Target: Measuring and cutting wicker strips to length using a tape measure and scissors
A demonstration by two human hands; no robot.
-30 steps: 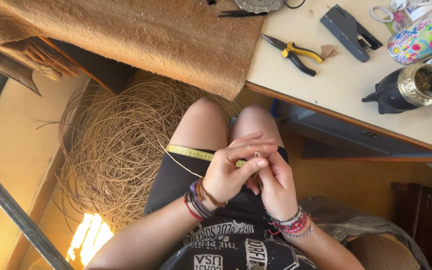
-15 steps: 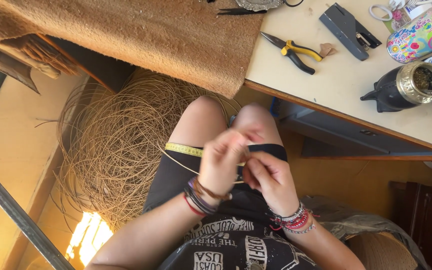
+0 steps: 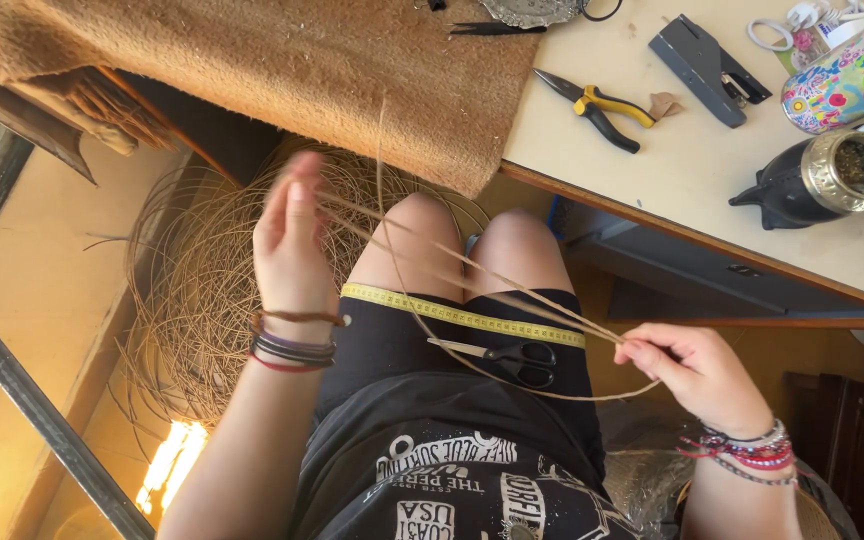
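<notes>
Head view, looking straight down onto a seated lap.

Left hand (image 3: 290,232) raised above the left knee, back of the hand toward the camera, slightly blurred; fingers held close together and pointing upward, closed lightly around the far ends of the fibre strands (image 3: 472,270). Exact grip on those ends hard to tell because of the blur.

Right hand (image 3: 690,368) low beside the right thigh, thumb and forefinger pinching the near ends of the same strands, remaining fingers curled in.

Strands thin, pale tan, stiff like reed or cane; several running taut and nearly straight between the two hands, crossing diagonally over both knees. One longer strand rising toward the table edge, then sweeping down in a loose curve across the lap to the right hand.

Yellow tape measure (image 3: 452,315) lying flat across both thighs, under the strands. Black-handled scissors (image 3: 507,355) resting on the shorts just below the tape, blades pointing left.

Large round coil of the same tan fibre (image 3: 192,300) on the floor behind the left hand.

Pale table (image 3: 712,170) above the knees, carrying a brown woven mat (image 3: 282,60), yellow-handled pliers (image 3: 597,108) and a dark stapler (image 3: 704,58).
</notes>
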